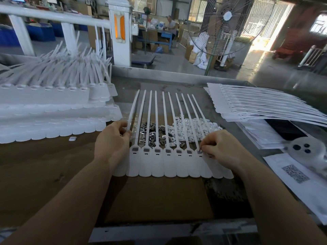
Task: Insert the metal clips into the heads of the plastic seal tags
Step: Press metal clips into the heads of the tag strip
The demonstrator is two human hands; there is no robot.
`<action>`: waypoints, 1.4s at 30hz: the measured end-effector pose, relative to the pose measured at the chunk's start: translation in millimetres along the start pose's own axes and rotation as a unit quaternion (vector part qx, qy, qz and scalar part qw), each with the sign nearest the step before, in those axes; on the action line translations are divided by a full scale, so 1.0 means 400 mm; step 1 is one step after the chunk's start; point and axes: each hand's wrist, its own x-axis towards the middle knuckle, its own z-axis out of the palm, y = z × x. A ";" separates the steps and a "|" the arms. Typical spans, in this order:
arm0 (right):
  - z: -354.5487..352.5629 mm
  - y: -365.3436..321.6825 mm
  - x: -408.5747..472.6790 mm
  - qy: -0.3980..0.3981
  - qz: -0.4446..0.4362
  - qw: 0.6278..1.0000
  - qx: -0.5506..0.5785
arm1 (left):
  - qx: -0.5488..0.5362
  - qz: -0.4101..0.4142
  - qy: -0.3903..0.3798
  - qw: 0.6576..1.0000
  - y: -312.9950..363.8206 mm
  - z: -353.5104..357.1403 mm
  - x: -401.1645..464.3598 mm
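One joined sheet of seal tags (174,167) lies flat on the table (44,167). The right hand (220,149) pinches a metal clip (200,151) at one tag head. The left hand (113,138) grips the leftmost strap (133,108). More clips (152,133) lie under the straps.

Your left hand (110,138) pinches the leftmost strap, and your right hand (218,149) pinches a clip (200,151) at a tag head, so both ends of the tag row (169,167) are taken. Between them the middle heads lie uncovered from above. Straps fan over the clip pile (152,134) and the white pieces (191,127), leaving only narrow gaps to reach through. Stacked tags (53,110) wall off the left; another stack (256,105) and papers (304,179) crowd the right. The cardboard (159,197) nearest you lies bare, with room between your forearms.
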 end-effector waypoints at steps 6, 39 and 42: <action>-0.003 0.000 0.007 -0.027 -0.006 0.999 -0.024 | 0.001 0.000 0.001 1.000 0.001 0.001 0.000; -0.002 -0.002 -0.002 0.003 0.044 0.998 0.046 | 0.004 0.006 -0.003 1.000 0.001 0.000 0.001; -0.003 0.000 -0.002 -0.002 0.075 0.994 0.074 | 0.003 0.006 -0.003 1.000 0.003 0.000 0.002</action>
